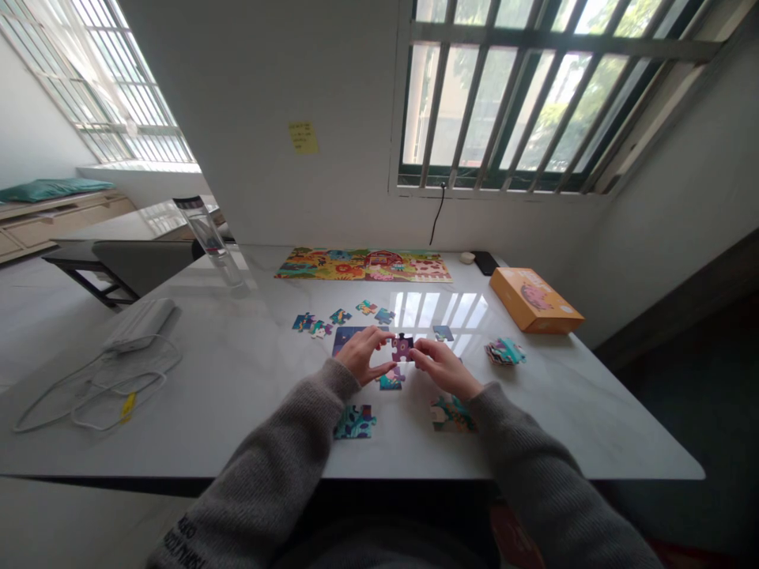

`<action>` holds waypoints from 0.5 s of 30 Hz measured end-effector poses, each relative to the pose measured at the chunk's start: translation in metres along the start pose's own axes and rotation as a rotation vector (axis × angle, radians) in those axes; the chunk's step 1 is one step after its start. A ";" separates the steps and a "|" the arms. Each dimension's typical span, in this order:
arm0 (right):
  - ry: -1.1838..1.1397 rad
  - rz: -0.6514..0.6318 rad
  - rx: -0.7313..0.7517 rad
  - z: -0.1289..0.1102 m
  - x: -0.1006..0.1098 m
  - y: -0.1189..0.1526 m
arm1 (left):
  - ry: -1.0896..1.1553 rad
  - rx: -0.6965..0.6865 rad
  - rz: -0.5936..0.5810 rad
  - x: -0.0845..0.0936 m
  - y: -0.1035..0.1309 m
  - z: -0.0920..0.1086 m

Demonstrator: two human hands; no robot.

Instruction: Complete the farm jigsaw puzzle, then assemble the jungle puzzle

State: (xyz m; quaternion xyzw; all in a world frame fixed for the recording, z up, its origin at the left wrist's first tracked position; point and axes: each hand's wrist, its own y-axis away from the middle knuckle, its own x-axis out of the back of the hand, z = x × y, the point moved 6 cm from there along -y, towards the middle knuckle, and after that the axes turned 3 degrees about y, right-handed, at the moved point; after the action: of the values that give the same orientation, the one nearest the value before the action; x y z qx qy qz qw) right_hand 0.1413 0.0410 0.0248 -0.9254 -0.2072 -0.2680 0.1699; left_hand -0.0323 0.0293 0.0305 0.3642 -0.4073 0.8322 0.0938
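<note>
A purple puzzle piece [402, 348] with a dark tab on top is between my two hands, just above the tabletop. My right hand [442, 367] pinches its right edge between thumb and fingertips. On the other side, my left hand [363, 356] curves in a C, its index finger and thumb at the upper and lower left corners of the piece. A dark blue joined section [345, 338] lies partly behind my left hand. Below the held piece is a teal and pink piece [390, 379]. Nearer me lie a teal leafy piece [354, 423] and a green-orange piece [451, 413], partly covered by my sleeves.
Several loose pieces [341, 316] lie beyond my left hand, and one blue piece [443, 333] beyond my right. A stack of pieces [506, 352] and an orange box [535, 299] stand right. Farther back lies a farm picture strip [364, 265]. Left are a white device [141, 324] and a bottle [202, 225].
</note>
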 end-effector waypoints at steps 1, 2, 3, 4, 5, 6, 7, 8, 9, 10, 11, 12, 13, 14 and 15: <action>-0.009 0.003 0.002 -0.001 0.000 0.001 | -0.008 0.003 0.004 0.000 0.000 0.000; -0.014 0.025 0.009 -0.003 0.003 0.001 | -0.013 0.007 0.007 0.001 0.000 0.000; -0.017 0.070 0.021 -0.004 0.007 0.002 | -0.018 0.012 0.011 0.001 0.000 0.000; -0.025 0.136 0.035 -0.005 0.015 0.004 | -0.021 0.017 0.014 0.002 0.000 -0.001; -0.041 0.221 0.052 -0.005 0.024 0.005 | -0.023 0.020 0.014 0.002 -0.001 -0.001; -0.066 0.316 0.068 -0.004 0.036 0.008 | -0.025 0.021 0.014 0.003 -0.001 0.000; -0.097 0.414 0.080 -0.003 0.048 0.011 | -0.029 0.022 0.015 0.003 -0.001 0.000; -0.129 0.513 0.093 0.000 0.060 0.015 | -0.033 0.023 0.014 0.003 -0.001 0.000; -0.152 0.602 0.099 0.004 0.072 0.020 | -0.037 0.023 0.010 0.003 -0.001 0.000; -0.168 0.680 0.099 0.008 0.083 0.024 | -0.042 0.021 0.005 0.003 -0.001 0.001; -0.177 0.738 0.096 0.012 0.092 0.028 | -0.047 0.019 -0.001 0.003 -0.002 0.001; -0.180 0.774 0.089 0.017 0.098 0.031 | -0.051 0.016 -0.009 0.003 -0.002 0.002; -0.177 0.790 0.081 0.020 0.102 0.034 | -0.054 0.012 -0.017 0.002 -0.002 0.002; -0.167 0.788 0.074 0.023 0.103 0.035 | -0.057 0.008 -0.025 0.002 -0.002 0.002; -0.149 0.774 0.069 0.024 0.103 0.036 | -0.059 0.005 -0.030 0.001 -0.001 0.002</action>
State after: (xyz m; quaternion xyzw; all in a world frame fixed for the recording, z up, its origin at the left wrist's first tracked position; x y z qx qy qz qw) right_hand 0.2484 0.0503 0.0565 -0.9458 0.1361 -0.1089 0.2739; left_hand -0.0315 0.0285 0.0332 0.3950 -0.4024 0.8206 0.0934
